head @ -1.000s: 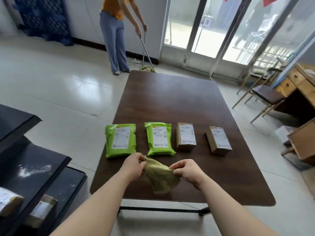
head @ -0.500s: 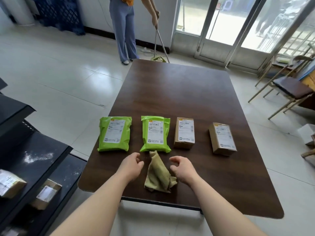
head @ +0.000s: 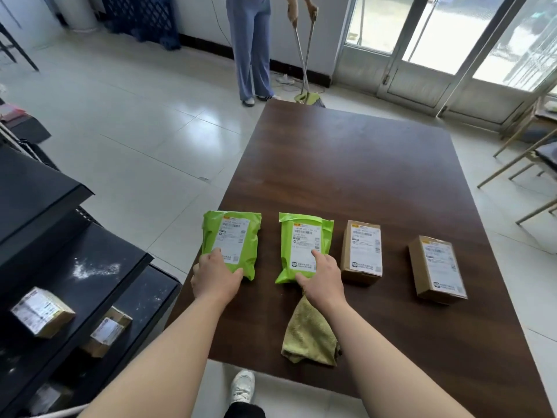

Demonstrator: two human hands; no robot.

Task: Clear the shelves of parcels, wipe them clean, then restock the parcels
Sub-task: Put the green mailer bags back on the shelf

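Head view: left hand [head: 215, 277] pinches left green mailer [head: 230, 233], right hand [head: 323, 279] pinches right green mailer [head: 304, 236], at near edges.

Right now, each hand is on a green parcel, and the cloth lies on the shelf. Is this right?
No: the head view shows the cloth on the brown table, not the shelf. The left hand is on the left green parcel, the right hand on the right green parcel.
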